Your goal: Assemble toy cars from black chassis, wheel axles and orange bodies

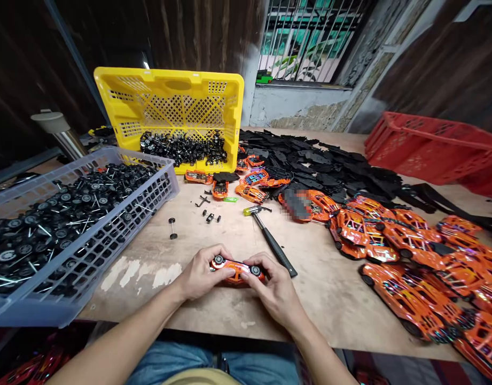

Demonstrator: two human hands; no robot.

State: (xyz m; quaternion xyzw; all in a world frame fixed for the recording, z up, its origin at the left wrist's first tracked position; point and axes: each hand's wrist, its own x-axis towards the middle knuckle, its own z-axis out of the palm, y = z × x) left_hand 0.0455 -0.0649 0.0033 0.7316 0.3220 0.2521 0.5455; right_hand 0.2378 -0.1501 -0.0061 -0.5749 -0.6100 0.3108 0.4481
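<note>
Near the table's front edge, an orange toy car [236, 271] lies tipped over between my two hands, its black wheels with silver hubs turned up. My left hand [203, 272] is closed round one end, thumb pressed on the body. At the other end my right hand [275, 286] grips it with thumb and fingers. The side resting toward the table is hidden. Just beyond my right hand lies a hammer [274, 243] with a black handle and a yellow tip. A wheel axle [172, 228] and small black parts [210, 217] lie further up the table.
A clear plastic basket [109, 240] full of wheel axles stands left. Behind it a yellow crate [169, 80] on its side holds more wheels. Orange car bodies [361, 230] pile up at right, black flat pieces [310, 160] behind them. A red crate [430, 144] stands back right.
</note>
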